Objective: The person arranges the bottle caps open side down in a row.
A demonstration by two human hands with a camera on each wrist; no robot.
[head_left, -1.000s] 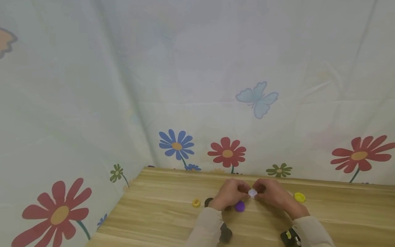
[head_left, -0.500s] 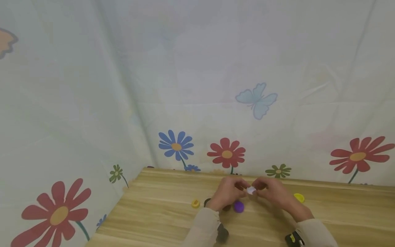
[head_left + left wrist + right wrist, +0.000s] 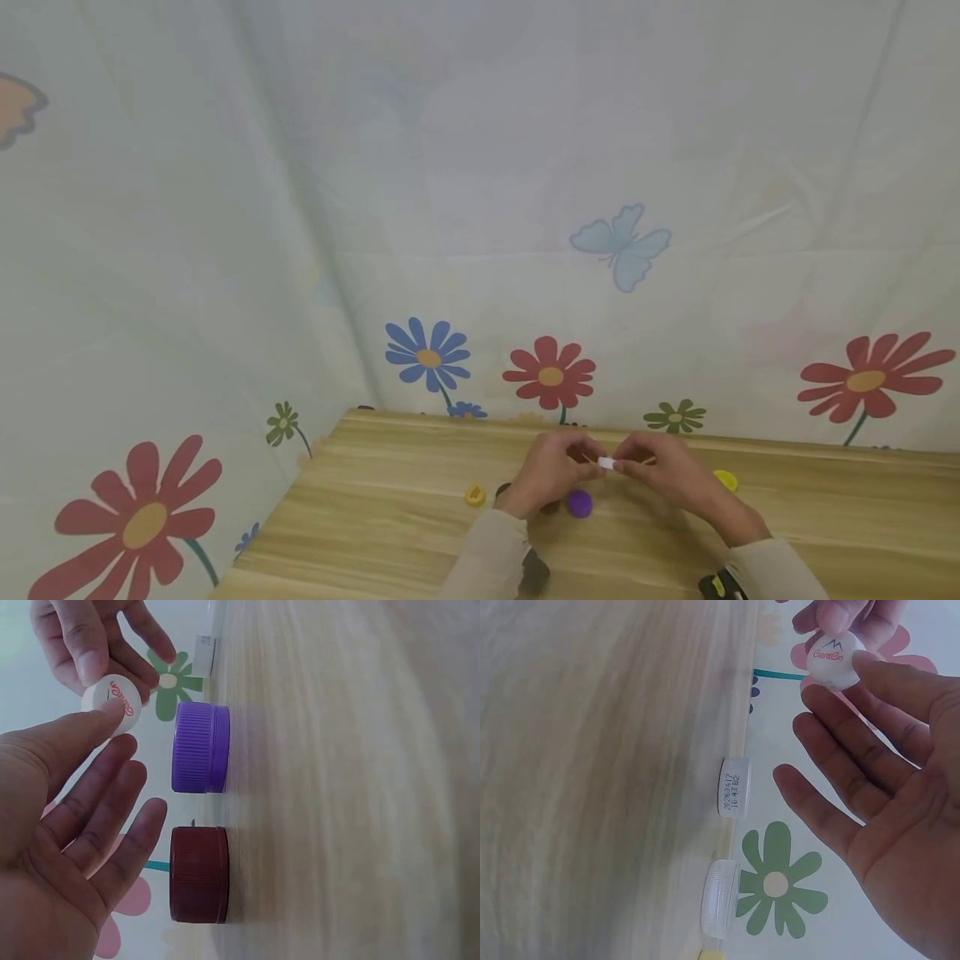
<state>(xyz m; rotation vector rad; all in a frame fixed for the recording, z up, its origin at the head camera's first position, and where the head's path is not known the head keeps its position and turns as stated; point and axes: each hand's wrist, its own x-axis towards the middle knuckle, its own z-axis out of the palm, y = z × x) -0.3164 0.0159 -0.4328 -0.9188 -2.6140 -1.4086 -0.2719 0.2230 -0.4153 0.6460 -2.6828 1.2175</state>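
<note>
Between my two hands is a small white bottle cap (image 3: 606,463), raised off the table and seen nearly edge-on in the head view. My left hand (image 3: 553,471) pinches its left side, with the thumb on the cap's printed face in the left wrist view. My right hand (image 3: 666,468) pinches the opposite side; its other fingers are spread in the right wrist view. Red lettering shows on the cap's top (image 3: 832,664). Below the left hand, a purple bottle cap (image 3: 201,748) and a dark red-brown bottle cap (image 3: 199,875) sit on the table.
A white cap with a printed date (image 3: 735,787) and a translucent ribbed cap (image 3: 721,900) stand on the wood-grain table (image 3: 390,517). Yellow caps lie on both sides, one left (image 3: 475,496) and one right (image 3: 725,481). A flower-printed curtain (image 3: 480,292) hangs behind.
The white cap has tipped from showing its round face to nearly edge-on in the head view, shifting slightly left and up. Both hands keep their hold; the right forearm has swung a little outward.
</note>
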